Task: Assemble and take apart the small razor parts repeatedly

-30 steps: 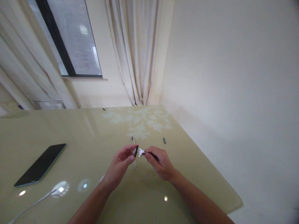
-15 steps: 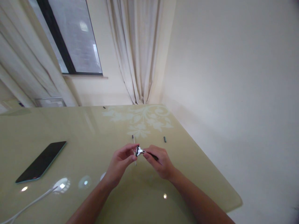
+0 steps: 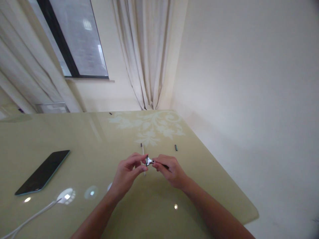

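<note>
In the middle of the head view, a safety razor point(image 3: 150, 161) with a silver neck and dark handle is held sideways above the table. My right hand point(image 3: 171, 170) is closed around its handle, most of which is hidden in the fingers. My left hand point(image 3: 128, 172) pinches the razor's dark head between thumb and fingertips. Behind and below the left fingertips lies a thin white stick with a dark end, like a toothbrush point(image 3: 143, 149). A small dark razor cartridge point(image 3: 175, 147) rests on the table beyond my right hand.
The glossy pale-green table point(image 3: 211, 196) meets a wall on the right. A dark phone or tablet point(image 3: 43, 172) lies at the left, with a white cable point(image 3: 35, 217) nearer me. A tiny dark piece point(image 3: 110, 113) sits at the far edge, near the curtain point(image 3: 149, 66).
Both hands keep their hold on the razor, whose head has turned slightly. The whole view has shifted a little; the things on the table lie as before.
</note>
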The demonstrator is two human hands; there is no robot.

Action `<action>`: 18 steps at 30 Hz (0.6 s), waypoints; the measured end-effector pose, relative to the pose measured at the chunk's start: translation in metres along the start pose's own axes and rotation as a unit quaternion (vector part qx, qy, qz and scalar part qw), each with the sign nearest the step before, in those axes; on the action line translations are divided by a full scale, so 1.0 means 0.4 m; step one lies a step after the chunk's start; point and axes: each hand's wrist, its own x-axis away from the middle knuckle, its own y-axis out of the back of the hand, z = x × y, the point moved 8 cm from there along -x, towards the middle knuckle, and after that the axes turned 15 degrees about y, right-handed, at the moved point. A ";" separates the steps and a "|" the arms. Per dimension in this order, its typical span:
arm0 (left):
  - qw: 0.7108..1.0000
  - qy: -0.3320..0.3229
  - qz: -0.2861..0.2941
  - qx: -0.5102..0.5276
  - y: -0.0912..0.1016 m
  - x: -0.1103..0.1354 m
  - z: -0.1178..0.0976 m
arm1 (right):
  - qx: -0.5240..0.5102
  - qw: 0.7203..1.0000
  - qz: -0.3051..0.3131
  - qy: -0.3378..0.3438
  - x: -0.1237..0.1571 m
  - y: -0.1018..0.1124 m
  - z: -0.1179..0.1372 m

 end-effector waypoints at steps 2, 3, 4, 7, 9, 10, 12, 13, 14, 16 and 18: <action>1.000 -0.004 0.003 -0.023 0.002 -0.001 -0.002 | -0.006 1.000 -0.005 -0.005 -0.001 0.004 -0.008; 0.999 -0.005 0.006 -0.032 0.003 -0.002 -0.003 | -0.008 1.000 -0.010 -0.009 -0.001 0.007 -0.012; 0.999 -0.003 0.010 -0.039 0.002 -0.002 -0.002 | -0.010 1.000 -0.014 -0.015 -0.002 0.009 -0.015; 0.999 0.011 0.011 -0.050 -0.001 -0.005 0.009 | -0.012 0.999 -0.020 -0.028 -0.002 0.009 -0.022; 0.999 0.020 0.002 -0.050 -0.001 -0.008 0.019 | -0.023 0.999 -0.021 -0.042 0.000 0.002 -0.032; 0.998 0.026 -0.001 -0.050 -0.001 -0.011 0.025 | -0.036 0.998 -0.025 -0.052 0.002 0.000 -0.040; 0.998 0.035 0.000 -0.055 -0.003 -0.016 0.033 | -0.065 0.994 -0.042 -0.080 0.006 0.006 -0.068; 0.997 0.037 -0.002 -0.062 -0.002 -0.020 0.035 | -0.073 0.991 -0.060 -0.094 0.008 0.020 -0.087; 0.996 0.039 -0.011 -0.077 0.001 -0.024 0.038 | -0.069 0.988 -0.085 -0.105 0.011 0.045 -0.109; 0.987 0.044 -0.051 -0.144 0.016 -0.031 0.046 | -0.010 0.980 -0.151 -0.130 0.026 0.124 -0.158; 0.959 0.051 -0.097 -0.262 0.028 -0.036 0.059 | 0.121 0.959 -0.192 -0.171 0.055 0.221 -0.206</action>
